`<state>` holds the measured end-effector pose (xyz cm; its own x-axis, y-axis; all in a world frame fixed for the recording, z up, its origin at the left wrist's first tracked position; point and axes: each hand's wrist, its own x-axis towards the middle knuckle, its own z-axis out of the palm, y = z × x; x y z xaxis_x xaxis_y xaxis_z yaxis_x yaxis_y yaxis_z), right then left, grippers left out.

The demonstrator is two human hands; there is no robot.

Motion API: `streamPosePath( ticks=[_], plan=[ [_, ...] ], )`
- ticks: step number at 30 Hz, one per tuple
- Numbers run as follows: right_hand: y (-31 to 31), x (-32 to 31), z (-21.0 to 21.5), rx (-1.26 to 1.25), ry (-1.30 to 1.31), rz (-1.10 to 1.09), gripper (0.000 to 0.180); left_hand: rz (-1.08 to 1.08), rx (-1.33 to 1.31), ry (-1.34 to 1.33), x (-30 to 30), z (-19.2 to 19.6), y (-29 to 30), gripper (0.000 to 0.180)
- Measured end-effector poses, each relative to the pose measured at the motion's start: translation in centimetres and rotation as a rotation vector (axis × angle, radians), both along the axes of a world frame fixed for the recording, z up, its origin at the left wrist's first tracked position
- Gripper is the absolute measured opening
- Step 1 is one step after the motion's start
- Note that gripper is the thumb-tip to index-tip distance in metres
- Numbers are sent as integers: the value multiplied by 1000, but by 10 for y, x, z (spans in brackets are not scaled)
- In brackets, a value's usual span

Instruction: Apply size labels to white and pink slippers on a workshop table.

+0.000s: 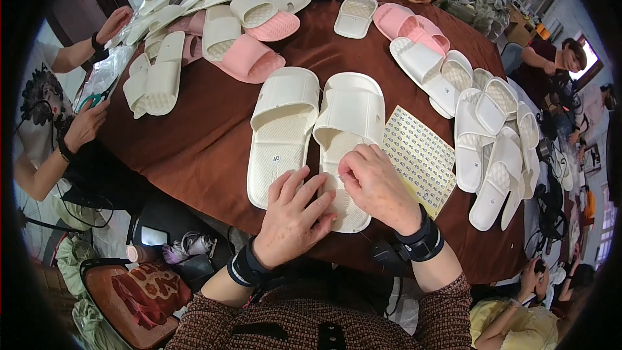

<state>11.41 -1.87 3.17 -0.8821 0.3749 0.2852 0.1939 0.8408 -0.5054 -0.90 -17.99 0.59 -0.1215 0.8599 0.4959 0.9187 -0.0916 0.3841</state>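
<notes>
Judging left slipper [281, 139] and right slipper [350, 115]: light, pliable

Side by side on the near side of the tablecloth [184, 165], both look springy, best held by sole rims. The left hand [290, 212], fingers loosely parted, grips nothing visible at its slipper's near end; the right hand [377, 185] pinches above the other, any hold unclear.

Brown-clothed table [194, 155] beneath white slippers [284, 105], pink slippers [251, 59] and a pale-yellow sticker sheet [421, 159].
</notes>
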Motion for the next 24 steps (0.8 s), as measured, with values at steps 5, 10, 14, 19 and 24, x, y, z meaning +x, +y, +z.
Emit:
streamPosePath(
  ticks=[5, 10, 14, 19, 24],
  plan=[
    [4, 8, 3, -3, 18, -3, 7, -7, -4, 14, 4, 6, 4, 37],
    [5, 7, 4, -33, -1, -3, 8, 3, -8, 27, 1, 5, 4, 37],
    [3, 5, -1, -1, 68, -14, 13, 0, -1, 28, 2, 3, 4, 39],
    [-3, -1, 1, 86, 9, -48, 18, 1, -5, 20, 3, 7, 1, 41],
    [-1, 2, -7, 124, 47, -45, 8, 0, 30, -12, 5, 0, 3, 40]
  ],
)
